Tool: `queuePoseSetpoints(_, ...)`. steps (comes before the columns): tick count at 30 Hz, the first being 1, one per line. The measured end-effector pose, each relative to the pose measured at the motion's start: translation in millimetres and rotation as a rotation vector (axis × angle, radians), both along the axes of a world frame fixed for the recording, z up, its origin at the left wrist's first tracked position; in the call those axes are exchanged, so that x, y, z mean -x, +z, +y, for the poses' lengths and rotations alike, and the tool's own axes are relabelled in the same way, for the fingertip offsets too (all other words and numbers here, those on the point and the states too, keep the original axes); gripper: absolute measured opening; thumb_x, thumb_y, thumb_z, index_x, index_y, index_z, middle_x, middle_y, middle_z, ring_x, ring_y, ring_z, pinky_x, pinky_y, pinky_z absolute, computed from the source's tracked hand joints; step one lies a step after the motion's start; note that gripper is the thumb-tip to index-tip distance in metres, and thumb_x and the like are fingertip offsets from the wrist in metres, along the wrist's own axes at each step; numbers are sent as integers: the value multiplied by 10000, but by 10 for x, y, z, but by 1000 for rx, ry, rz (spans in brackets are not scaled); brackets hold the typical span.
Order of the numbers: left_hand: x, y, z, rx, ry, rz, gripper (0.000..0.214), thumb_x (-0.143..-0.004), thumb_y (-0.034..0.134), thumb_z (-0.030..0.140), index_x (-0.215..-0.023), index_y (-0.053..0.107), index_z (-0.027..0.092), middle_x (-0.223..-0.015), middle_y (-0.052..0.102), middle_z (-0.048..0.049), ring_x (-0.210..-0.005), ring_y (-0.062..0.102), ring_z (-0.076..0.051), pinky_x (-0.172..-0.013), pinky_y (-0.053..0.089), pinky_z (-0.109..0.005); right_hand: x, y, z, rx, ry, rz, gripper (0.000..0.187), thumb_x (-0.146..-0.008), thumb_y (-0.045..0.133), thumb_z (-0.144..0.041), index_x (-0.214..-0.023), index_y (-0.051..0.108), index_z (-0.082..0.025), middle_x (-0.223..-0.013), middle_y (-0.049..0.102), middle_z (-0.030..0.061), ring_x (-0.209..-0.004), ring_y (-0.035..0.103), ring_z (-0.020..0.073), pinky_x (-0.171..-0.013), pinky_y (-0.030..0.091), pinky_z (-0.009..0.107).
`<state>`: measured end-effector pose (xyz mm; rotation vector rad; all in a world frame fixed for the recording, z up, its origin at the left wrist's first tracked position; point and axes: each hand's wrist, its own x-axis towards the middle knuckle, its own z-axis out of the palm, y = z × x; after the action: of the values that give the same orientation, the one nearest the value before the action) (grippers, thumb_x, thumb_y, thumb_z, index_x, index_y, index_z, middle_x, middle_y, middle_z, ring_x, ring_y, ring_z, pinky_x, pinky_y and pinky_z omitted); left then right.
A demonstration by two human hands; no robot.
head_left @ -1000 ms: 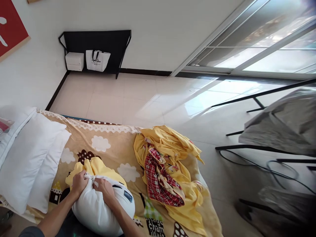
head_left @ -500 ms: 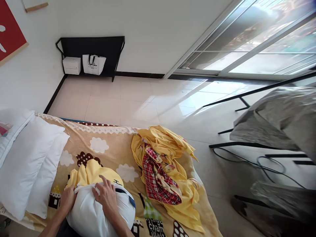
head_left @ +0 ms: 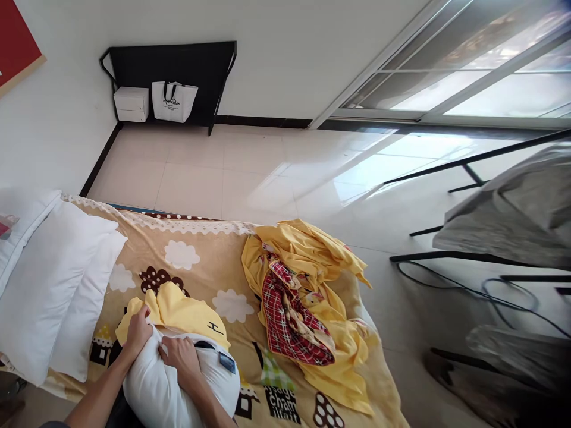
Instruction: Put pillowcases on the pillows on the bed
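A plump white pillow (head_left: 154,386) rests at the bed's near edge, its far end meeting a yellow pillow cover (head_left: 191,312) with a dark printed mark. My left hand (head_left: 139,331) is closed on the yellow cover's edge where it joins the white cloth. Close beside it, my right hand (head_left: 182,358) has its fingers curled into the white pillow's fabric. A dark strip and a blue tag (head_left: 227,362) show to the right of that hand. Whatever lies under the fingers is hidden.
White pillows (head_left: 57,285) are stacked on the left of the patterned bed sheet (head_left: 214,261). A crumpled yellow cloth (head_left: 307,255) with a red plaid part (head_left: 289,315) lies to the right. Plastic-covered furniture (head_left: 513,220) and cables (head_left: 464,287) stand beyond the bed.
My left hand has moved up and right onto the yellow cover's edge. My right hand has gone from spread fingers to curled ones, a little lower. The view has shifted slightly.
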<state>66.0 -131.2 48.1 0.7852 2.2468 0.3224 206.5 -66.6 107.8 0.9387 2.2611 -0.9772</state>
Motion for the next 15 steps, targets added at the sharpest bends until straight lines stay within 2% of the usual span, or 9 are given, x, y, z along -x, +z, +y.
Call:
queuePoseSetpoints(6, -16, 117, -146, -76, 53, -41, 403, -646, 419, -67, -921, 571, 186, -963, 666, -50, -931, 619, -165, -821, 414, -240, 75, -124, 111, 14, -63, 45, 273, -922, 516, -290, -1089, 725, -234, -1121, 733, 98, -1093, 658, 265, -931, 417, 342)
queuePoseSetpoints(9, 39, 198, -339, -100, 79, -84, 258, -726, 494, 61, -937, 570, 189, -1023, 645, -67, -1004, 599, -193, -889, 423, -269, 61, -109, 162, 22, -87, 57, 277, -929, 507, -306, -1098, 720, -251, -1109, 740, 75, -1076, 662, 246, -935, 396, 327)
queuePoseSetpoints(11, 127, 256, -503, -85, 92, -151, 86, -791, 506, 191, -852, 566, 186, -939, 641, -63, -938, 600, -203, -863, 441, -285, 60, -78, 193, 20, -98, 61, 281, -934, 499, -307, -1111, 713, -262, -1110, 742, 63, -1075, 661, 235, -930, 387, 320)
queuePoseSetpoints(13, 240, 310, -651, -50, 88, -250, 143, -823, 501, 292, -743, 553, 186, -810, 631, -42, -832, 592, -198, -784, 456, -285, 79, -48, 227, 8, -104, 63, 276, -935, 496, -306, -1099, 712, -250, -1106, 741, 72, -1074, 661, 234, -922, 383, 320)
queuePoseSetpoints(15, 342, 348, -730, -22, 66, -339, 210, -801, 564, 365, -701, 570, 180, -746, 629, -23, -794, 580, -192, -733, 455, -276, 117, -26, 265, -5, -102, 68, 257, -934, 498, -306, -1029, 722, -224, -1065, 747, 91, -1039, 672, 244, -901, 387, 329)
